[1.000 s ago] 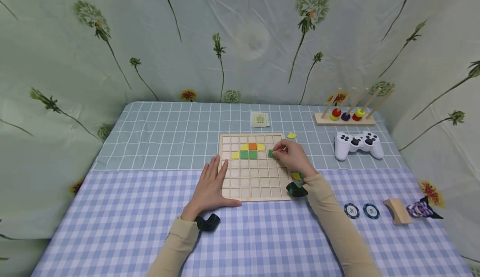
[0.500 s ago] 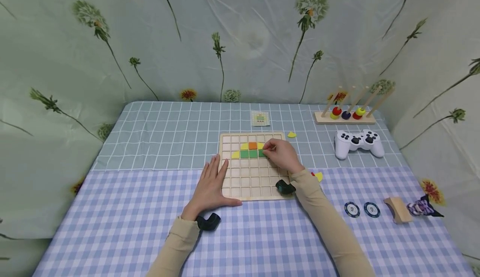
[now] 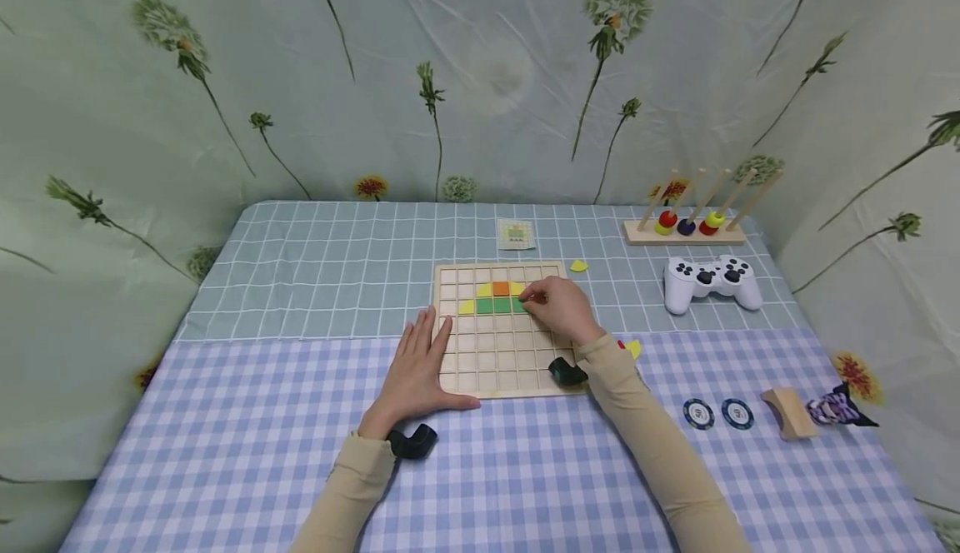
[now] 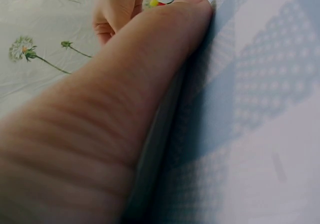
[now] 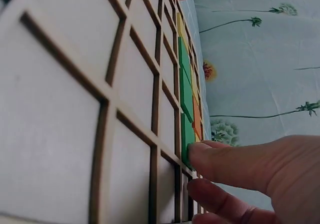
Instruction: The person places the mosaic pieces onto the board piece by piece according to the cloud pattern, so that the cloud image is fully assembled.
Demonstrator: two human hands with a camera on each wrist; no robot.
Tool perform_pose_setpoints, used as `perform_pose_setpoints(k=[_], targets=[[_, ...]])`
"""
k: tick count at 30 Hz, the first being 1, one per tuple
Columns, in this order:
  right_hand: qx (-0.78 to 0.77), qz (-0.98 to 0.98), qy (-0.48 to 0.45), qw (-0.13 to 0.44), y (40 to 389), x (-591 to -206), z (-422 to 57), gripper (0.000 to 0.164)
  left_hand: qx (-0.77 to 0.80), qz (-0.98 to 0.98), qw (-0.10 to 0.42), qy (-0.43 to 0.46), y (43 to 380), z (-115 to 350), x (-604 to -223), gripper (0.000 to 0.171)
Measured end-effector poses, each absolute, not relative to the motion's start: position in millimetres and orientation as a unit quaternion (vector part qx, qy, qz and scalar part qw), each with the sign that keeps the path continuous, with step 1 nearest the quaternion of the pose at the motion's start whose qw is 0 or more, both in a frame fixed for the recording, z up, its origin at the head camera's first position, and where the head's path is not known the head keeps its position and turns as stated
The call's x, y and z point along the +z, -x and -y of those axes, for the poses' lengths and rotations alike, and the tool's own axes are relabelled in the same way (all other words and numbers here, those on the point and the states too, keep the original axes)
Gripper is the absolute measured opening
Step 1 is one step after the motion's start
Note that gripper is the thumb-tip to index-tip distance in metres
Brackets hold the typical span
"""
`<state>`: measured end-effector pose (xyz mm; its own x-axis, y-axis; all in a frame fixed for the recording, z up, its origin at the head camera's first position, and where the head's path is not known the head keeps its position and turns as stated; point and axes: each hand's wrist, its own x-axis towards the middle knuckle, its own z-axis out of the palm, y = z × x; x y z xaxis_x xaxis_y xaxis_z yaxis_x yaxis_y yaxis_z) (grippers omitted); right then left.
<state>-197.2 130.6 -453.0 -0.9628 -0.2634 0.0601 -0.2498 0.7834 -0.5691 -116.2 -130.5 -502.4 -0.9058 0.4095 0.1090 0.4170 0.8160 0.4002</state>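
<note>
A wooden grid board [image 3: 487, 357] lies on the cloth. My left hand [image 3: 412, 374] rests along its left side with fingers straight, the thumb stretched along the front edge. My right hand [image 3: 558, 305] reaches over the board's right part. Its thumb and finger hold the rightmost green square tile [image 5: 187, 139] at its cell. That tile continues a row with two green tiles [image 3: 492, 306] and a yellow quarter-round tile [image 3: 467, 307]. Behind this row sits an orange tile [image 3: 500, 288] between two yellow tiles, the right one partly hidden by my fingers.
A pattern card [image 3: 516, 235] lies behind the board, and a loose yellow tile [image 3: 578, 266] near its back right corner. Yellow and red tiles [image 3: 633, 348] show beside my right sleeve. Rightward are a bead rack [image 3: 684, 236], white game controller [image 3: 711, 283], two chips [image 3: 699, 414] and wooden arch block [image 3: 789, 412].
My right hand has moved left with the green tile, bringing it beside the other two green tiles. In the last half second it has stayed there. My left hand has kept its place.
</note>
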Motion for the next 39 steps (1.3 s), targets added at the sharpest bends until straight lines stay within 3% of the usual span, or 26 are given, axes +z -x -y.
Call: perform_pose_setpoints(k=[11,17,25,39], targets=[[-0.321,-0.944,0.074,-0.009,166,-434,-194,0.019,-0.21,0.951,0.002,0.226,115,129,-502,0.13],[-0.258,-0.964,-0.003,0.063,148,-424,-240,0.029,-0.212,0.953,-0.003,0.219,114,130,-503,0.131],[-0.238,-0.956,-0.039,0.166,132,-427,-265,0.035,-0.219,0.95,0.009,0.221,113,131,-503,0.13],[-0.25,-0.952,-0.043,0.173,132,-436,-268,0.033,-0.216,0.952,-0.003,0.216,115,131,-499,0.131]])
